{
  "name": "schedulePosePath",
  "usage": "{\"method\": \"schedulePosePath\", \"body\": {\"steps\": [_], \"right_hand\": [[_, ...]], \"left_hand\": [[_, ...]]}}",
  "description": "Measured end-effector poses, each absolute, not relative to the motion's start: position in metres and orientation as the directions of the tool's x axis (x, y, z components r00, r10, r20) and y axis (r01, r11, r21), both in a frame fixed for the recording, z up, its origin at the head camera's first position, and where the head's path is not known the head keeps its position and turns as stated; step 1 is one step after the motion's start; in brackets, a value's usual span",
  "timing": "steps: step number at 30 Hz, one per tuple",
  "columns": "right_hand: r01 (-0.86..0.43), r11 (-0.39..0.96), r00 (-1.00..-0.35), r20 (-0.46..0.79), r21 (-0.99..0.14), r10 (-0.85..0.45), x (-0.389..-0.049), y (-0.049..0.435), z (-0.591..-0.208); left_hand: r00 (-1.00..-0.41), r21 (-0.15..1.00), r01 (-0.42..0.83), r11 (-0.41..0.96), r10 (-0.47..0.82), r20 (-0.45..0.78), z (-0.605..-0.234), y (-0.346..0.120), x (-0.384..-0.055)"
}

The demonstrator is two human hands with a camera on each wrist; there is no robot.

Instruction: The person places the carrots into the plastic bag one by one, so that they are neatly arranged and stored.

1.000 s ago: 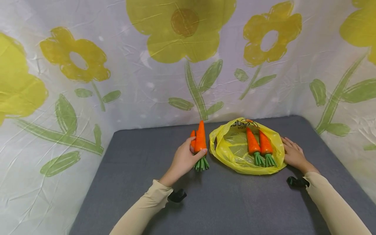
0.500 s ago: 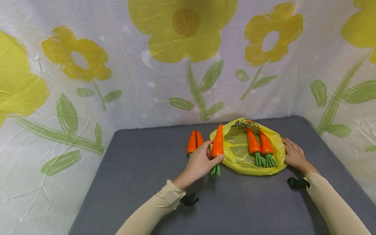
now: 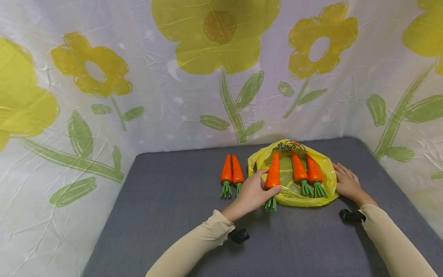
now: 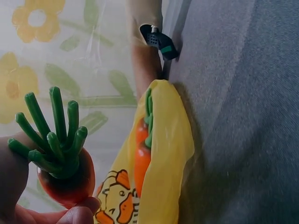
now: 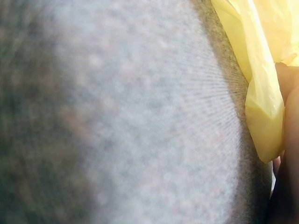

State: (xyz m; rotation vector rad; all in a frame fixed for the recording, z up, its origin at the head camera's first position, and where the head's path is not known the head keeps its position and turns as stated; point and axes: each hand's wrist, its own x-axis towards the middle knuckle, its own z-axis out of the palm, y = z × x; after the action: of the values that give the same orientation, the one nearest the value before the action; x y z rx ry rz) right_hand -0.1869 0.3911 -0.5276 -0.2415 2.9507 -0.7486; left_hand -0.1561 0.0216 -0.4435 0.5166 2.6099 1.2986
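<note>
We pinch a carrot (image 3: 273, 175) in our left hand (image 3: 254, 191), bag (image 3: 301, 201) just beyond those fingers; our right hand (image 3: 348, 185), straight-fingered, touches the bag, which, slack, could snag the carrot.

The carrots (image 3: 227, 169) were orange with green tops (image 3: 226, 189), the bag (image 3: 304, 201) yellow with a duck print (image 4: 116, 200), the table (image 3: 166, 215) grey, the sleeves (image 3: 194, 250) cream, and the pale cloth (image 3: 145, 65) bore yellow flowers (image 3: 219, 27) and green leaves (image 3: 80, 132).

On the grey fabric-covered table (image 3: 166, 207), two tapered orange green-topped carrots (image 3: 226, 169) are laid left of a round-mouthed yellow plastic bag (image 3: 301, 201), in which two more carrots (image 3: 298, 169) are contained, with a fifth carrot (image 3: 273, 173) held between both pairs.
</note>
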Motion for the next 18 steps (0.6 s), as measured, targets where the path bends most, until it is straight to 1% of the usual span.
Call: {"method": "schedulePosePath", "body": {"steps": [7,18], "right_hand": [[-0.139,0.863,-0.983,-0.035,-0.486,-0.178,-0.187,0.391,-0.529],[-0.150,0.859,-0.982,-0.024,-0.490,-0.185,-0.186,0.392,-0.528]], "left_hand": [[-0.915,0.789,0.228,0.571,0.402,-0.026,-0.450,0.037,-0.163],[-0.914,0.816,0.206,0.540,0.403,-0.036,-0.455,0.056,-0.175]]}}
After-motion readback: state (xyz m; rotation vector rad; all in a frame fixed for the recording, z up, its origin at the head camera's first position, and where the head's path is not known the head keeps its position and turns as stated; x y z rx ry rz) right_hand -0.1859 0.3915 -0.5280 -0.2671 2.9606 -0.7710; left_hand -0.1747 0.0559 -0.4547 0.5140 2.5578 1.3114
